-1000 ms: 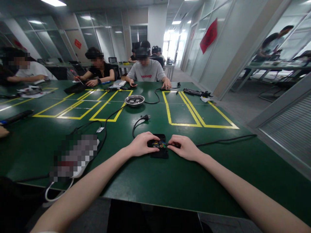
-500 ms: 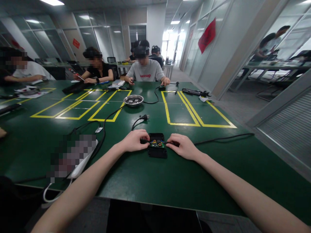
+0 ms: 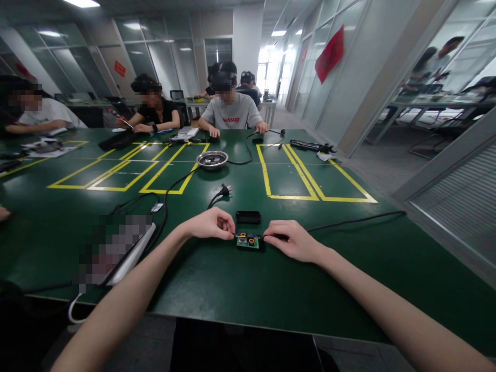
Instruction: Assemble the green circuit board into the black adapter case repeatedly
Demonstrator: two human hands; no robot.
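Observation:
A small green circuit board (image 3: pixel 248 241) with copper coils lies on the green table (image 3: pixel 240 289), black cables leaving it on both sides. My left hand (image 3: pixel 211 225) pinches the cable at the board's left end. My right hand (image 3: pixel 291 239) is closed on the black cable at its right end. A black plastic case half (image 3: pixel 248 217) lies just behind the board, apart from it. A black plug (image 3: pixel 225 191) on the left cable rests further back.
A metal bowl (image 3: pixel 212 159) with small parts stands mid-table among yellow tape rectangles (image 3: pixel 294 178). A white power strip (image 3: pixel 127 256) and cords lie at my left. Several people sit at the far side. A black cable (image 3: pixel 360 221) runs right.
The circuit board has come out of its black case and moved toward me between both hands. The case now lies behind it. The plug has slid slightly.

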